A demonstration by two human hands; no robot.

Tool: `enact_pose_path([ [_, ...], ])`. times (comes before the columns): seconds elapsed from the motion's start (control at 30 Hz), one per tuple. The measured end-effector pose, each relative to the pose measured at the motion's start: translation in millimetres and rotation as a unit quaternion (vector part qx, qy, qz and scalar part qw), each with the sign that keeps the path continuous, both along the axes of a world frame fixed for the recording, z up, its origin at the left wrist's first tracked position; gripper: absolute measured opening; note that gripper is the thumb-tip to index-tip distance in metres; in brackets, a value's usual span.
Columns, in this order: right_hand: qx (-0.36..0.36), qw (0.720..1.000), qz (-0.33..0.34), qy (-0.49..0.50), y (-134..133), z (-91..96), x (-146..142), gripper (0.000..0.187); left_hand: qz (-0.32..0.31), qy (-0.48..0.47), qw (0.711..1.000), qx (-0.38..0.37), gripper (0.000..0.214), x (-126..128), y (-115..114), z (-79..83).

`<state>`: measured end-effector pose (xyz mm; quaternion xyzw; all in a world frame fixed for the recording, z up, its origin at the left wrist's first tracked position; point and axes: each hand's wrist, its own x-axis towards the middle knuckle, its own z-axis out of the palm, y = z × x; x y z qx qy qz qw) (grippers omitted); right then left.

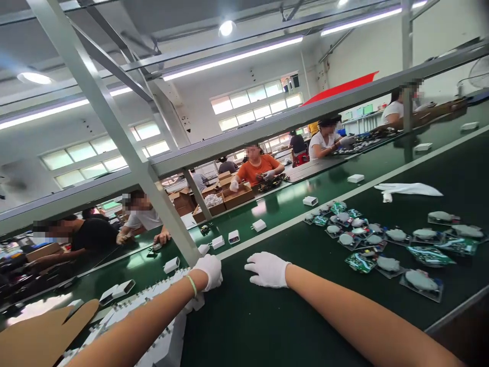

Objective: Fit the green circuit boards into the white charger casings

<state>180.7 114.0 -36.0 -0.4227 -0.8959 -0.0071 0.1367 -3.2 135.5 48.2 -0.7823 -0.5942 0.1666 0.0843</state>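
Lots of white cases [170, 339] stand in rows on the green table [237, 326], at the left, with small metal pins sticking up. The left hand [209, 271] is at the far end of these rows, in a white glove. Its fingers are curled in, and I cannot tell if they pinch anything or if the hand touches a case. A pale green band [192, 286] goes around that wrist. The right hand [266, 270], gloved too, is over the bare table just beside the left one, with its fingers a bit spread and nothing seen in it. Near the right arm lies a big bunch of boards [397, 235], many with a pale round lump on top and some showing a green side. A white cloth [414, 189] lies flat behind them. Past a pale strip [344, 198] is a green belt [332, 186], with loose cases [259, 225] in a long, gappy line. Brown card [42, 336] is at the bottom left. A grey post [168, 219] leans up past the left hand. Across the belt, a person in orange [257, 171] sits by open boxes [237, 199], and other people work along that side
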Motion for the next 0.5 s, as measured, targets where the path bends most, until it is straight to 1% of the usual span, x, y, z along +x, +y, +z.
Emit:
enact_pose_path([
  [0.1,-0.007,0.996,-0.086,-0.001,7,3.1,11,0.043,-0.049,-0.039,0.998,0.027,0.034,11,-33,2.8],
  [0.17,-0.008,0.984,-0.179,0.000,14,4.5,25,0.044,-0.081,-0.085,0.992,0.040,0.042,16,-61,-1.5],
  [0.2,-0.008,0.972,-0.235,0.000,17,4.8,35,0.045,-0.094,-0.113,0.988,0.040,0.044,17,-75,-6.3],
  [0.27,-0.013,0.934,-0.358,-0.003,24,4.3,60,0.048,-0.108,-0.184,0.977,0.024,0.047,19,-101,-20.5],
  [0.3,-0.018,0.908,-0.419,-0.006,27,3.7,73,0.049,-0.109,-0.224,0.968,0.014,0.048,18,-110,-28.9],
  [0.37,-0.032,0.850,-0.525,-0.012,32,2.2,99,0.049,-0.106,-0.293,0.950,-0.007,0.048,16,-122,-45.7],
  [0.43,-0.041,0.802,-0.595,-0.017,35,1.1,121,0.049,-0.103,-0.325,0.940,-0.023,0.045,13,-124,-58.6],
  [0.47,-0.042,0.786,-0.616,-0.017,35,0.7,129,0.049,-0.100,-0.329,0.938,-0.032,0.044,11,-124,-62.7],
  [0.5,-0.042,0.776,-0.629,-0.016,36,0.5,136,0.049,-0.095,-0.332,0.937,-0.042,0.044,10,-123,-65.3],
])
